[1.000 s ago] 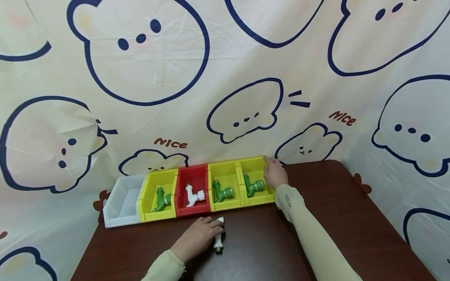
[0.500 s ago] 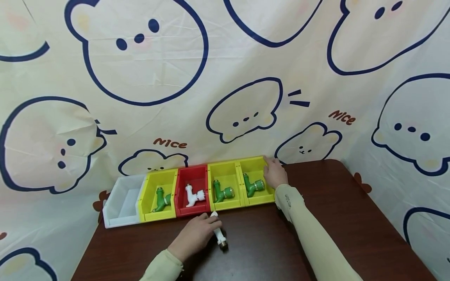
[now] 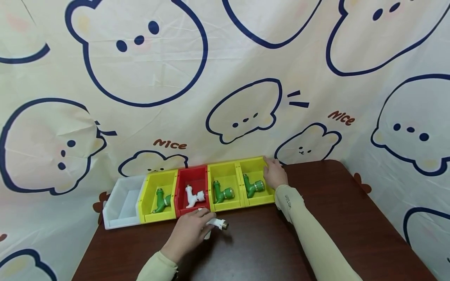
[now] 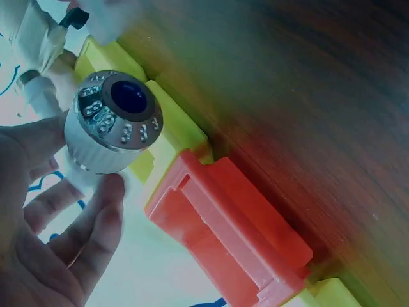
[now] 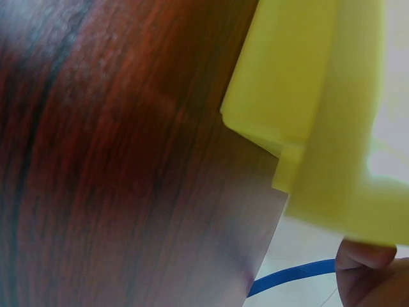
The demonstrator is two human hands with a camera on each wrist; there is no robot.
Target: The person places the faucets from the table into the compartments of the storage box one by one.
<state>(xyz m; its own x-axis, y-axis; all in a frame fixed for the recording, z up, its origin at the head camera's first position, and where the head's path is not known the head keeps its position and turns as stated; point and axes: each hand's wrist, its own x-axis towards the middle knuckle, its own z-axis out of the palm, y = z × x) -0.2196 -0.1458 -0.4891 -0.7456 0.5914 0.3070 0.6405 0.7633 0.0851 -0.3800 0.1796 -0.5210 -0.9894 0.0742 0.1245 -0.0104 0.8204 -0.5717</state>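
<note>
Between the fingers of my left hand [image 3: 190, 233] is a white tap [image 3: 218, 223], its brass threaded end pointing right, just above the table in front of the red bin [image 3: 193, 175]. In the left wrist view the tap's ribbed knob [image 4: 105, 137] with a silvery cap faces the camera; the fingers hide part of its body. My right hand [image 3: 275, 173] grips the right side wall of the end yellow bin [image 3: 251, 166], near its back corner. One of its fingers [image 5: 367, 272] shows by the bin's edge in the right wrist view.
A white tap [image 3: 191, 196] lies in the red bin. Green taps lie in the left yellow bin [image 3: 161, 177], the middle yellow bin [image 3: 223, 171] and the end one. A white bin [image 3: 123, 225] ends the row. The dark wooden table [image 3: 260, 242] meets a printed cloth [image 3: 246, 58].
My left hand has shifted left and lifted the white tap from the table, turning its brass end from facing me to the right. The right hand has stayed on the yellow bin.
</note>
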